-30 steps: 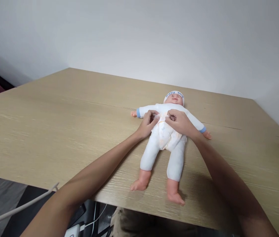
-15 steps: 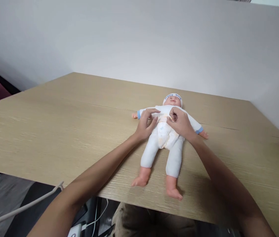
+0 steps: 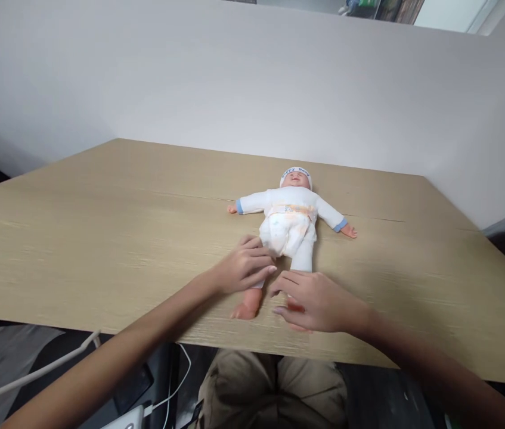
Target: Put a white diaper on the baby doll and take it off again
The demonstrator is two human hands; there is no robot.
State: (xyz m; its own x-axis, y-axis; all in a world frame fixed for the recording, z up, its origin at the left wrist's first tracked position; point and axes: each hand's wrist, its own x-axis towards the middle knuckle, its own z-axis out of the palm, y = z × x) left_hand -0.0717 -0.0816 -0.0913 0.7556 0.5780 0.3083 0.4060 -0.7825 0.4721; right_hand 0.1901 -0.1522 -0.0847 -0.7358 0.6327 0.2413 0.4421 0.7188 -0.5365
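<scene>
A baby doll (image 3: 271, 198) in white clothes with blue cuffs lies face up on the table, arms spread and feet toward me. It wears a headband with blue lettering. A white diaper (image 3: 285, 232) with an orange-patterned waistband is fastened around its hips. My left hand (image 3: 247, 266) is over the doll's leg on the left, fingers loosely stretched out. My right hand (image 3: 317, 298) hovers at the other lower leg, thumb and fingers apart, covering much of that foot. Whether either hand touches the leg beneath it I cannot tell.
The light wooden table (image 3: 100, 238) runs back to a pale wall (image 3: 211, 77). Below its front edge are my legs in brown trousers (image 3: 234, 387), a white cable (image 3: 185, 372) and a white device (image 3: 124, 419). A pale curved bar (image 3: 33, 375) sticks in from the left.
Both hands have left the diaper's waistband and come down toward the doll's legs. The waistband now shows across the belly. The view has shifted slightly.
</scene>
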